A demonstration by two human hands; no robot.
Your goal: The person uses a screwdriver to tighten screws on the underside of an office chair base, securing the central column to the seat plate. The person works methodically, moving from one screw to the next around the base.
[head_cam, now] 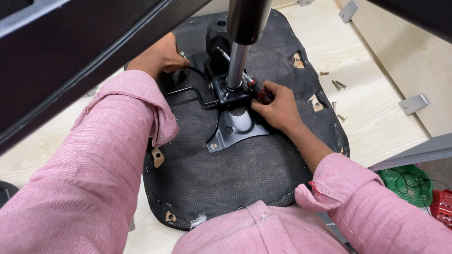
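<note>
An upturned office chair seat (233, 171), covered in black fabric, lies on a pale wooden surface. A black metal mechanism plate (235, 127) is bolted to it, with a chrome and black gas cylinder (240, 41) rising from it. My right hand (276, 108) grips a screwdriver with a red and black handle (256, 90) against the mechanism base. My left hand (161, 57) rests on the seat near a black lever (191, 90), fingers curled on the mechanism's left side. Both arms wear pink sleeves.
Loose screws (338, 85) lie on the wood to the right of the seat. Grey metal brackets (413, 104) sit on pale panels at the back right. A green basket (409, 184) and a red object (445, 207) are at right. Dark chair parts (53, 46) overhang the upper left.
</note>
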